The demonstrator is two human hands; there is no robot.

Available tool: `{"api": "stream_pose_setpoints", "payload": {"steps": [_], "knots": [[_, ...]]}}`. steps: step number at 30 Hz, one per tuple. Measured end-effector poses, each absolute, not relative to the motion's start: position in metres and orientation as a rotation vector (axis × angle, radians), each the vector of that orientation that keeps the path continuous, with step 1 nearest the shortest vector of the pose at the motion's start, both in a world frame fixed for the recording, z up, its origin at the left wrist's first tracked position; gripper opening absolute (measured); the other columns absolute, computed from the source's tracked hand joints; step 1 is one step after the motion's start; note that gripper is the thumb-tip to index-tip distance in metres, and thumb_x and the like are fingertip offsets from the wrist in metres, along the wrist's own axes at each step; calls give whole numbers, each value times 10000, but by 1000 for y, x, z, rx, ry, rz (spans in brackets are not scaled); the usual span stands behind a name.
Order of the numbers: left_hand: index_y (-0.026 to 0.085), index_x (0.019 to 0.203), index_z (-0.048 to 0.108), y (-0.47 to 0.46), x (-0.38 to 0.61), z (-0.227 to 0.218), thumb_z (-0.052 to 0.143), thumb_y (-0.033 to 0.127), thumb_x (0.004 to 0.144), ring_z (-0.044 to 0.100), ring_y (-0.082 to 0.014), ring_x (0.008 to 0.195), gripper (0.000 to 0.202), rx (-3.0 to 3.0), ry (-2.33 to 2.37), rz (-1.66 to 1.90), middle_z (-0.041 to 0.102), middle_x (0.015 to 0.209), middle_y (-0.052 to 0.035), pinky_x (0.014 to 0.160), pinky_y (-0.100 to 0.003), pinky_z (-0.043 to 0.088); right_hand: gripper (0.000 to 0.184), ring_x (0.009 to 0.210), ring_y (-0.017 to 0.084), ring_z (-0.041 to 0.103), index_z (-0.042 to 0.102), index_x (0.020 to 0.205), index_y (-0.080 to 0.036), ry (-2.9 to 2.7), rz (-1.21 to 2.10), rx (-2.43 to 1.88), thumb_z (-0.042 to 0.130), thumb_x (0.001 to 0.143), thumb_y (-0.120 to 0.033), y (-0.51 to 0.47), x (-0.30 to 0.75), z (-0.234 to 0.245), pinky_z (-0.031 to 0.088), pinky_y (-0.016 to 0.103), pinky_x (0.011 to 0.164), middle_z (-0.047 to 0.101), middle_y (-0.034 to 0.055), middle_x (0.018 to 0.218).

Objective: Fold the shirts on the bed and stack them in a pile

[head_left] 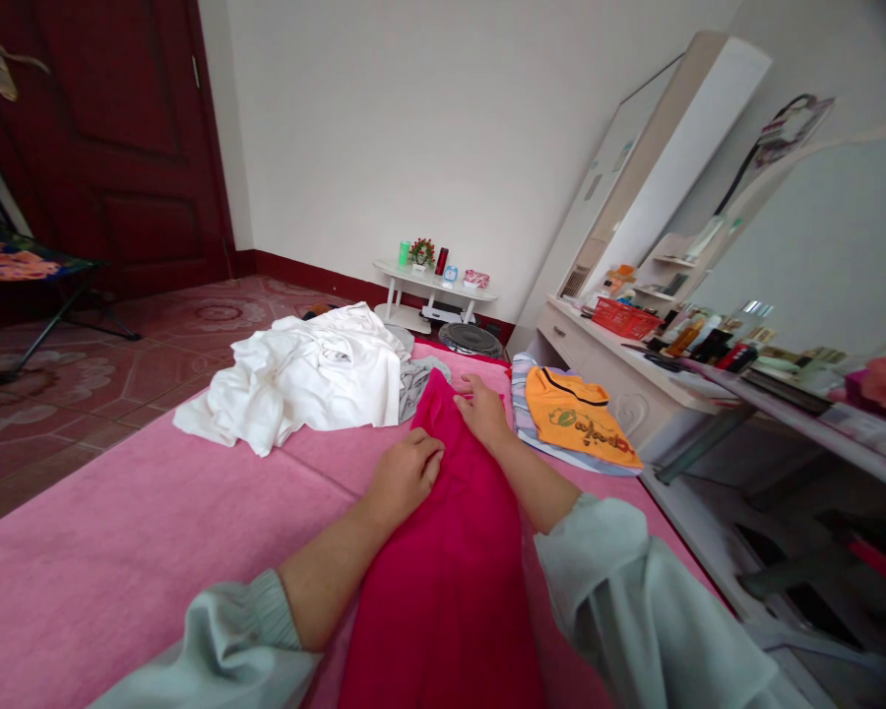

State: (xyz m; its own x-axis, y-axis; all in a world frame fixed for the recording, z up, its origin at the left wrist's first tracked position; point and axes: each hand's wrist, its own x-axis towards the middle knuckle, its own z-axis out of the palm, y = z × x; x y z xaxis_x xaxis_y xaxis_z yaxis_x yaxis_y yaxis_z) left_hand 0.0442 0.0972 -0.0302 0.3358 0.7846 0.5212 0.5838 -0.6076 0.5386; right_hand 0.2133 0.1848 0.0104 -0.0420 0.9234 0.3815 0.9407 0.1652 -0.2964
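A long crimson garment [450, 591] lies lengthwise on the pink bed cover, narrowing to a gathered far end; its exact kind is not clear. My left hand [406, 478] has its fingers curled on the garment's left edge, pinching the cloth. Slightly farther away, my right hand [483, 414] holds the far right part of the same cloth between thumb and fingers. Beyond my left hand is a loose heap of white clothing [317, 369], with a grey cloth [415, 386] against its right side. A folded orange shirt [572, 409] rests on striped cloth [521, 404] to the right.
The pink bed cover [155, 532] spreads under everything. Along the right stands a dressing table [561, 335] with a red basket [624, 318] and several bottles. A small white table [428, 279] is by the back wall. A folding chair [51, 286] stands left, near the dark red door [118, 128].
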Motion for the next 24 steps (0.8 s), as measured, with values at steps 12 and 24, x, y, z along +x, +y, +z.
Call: {"api": "stream_pose_setpoints", "payload": {"steps": [12, 24], "knots": [[193, 1259, 548, 98, 43, -39, 526, 440, 850, 418, -313, 1255, 478, 2572, 1453, 890, 520, 1333, -125, 1023, -465, 336, 527, 1364, 257, 272, 412, 1380, -247, -2086, 24, -2017, 381, 912, -488, 176, 250, -27, 217, 480, 1079, 344, 81, 1476], [222, 1342, 471, 108, 28, -49, 387, 367, 931, 312, -249, 1352, 444, 2623, 1411, 701, 384, 1458, -97, 1080, -443, 251, 568, 1419, 231, 97, 191, 1470, -282, -2265, 72, -2087, 248, 951, -507, 116, 269, -30, 149, 464, 1117, 115, 42, 1553]]}}
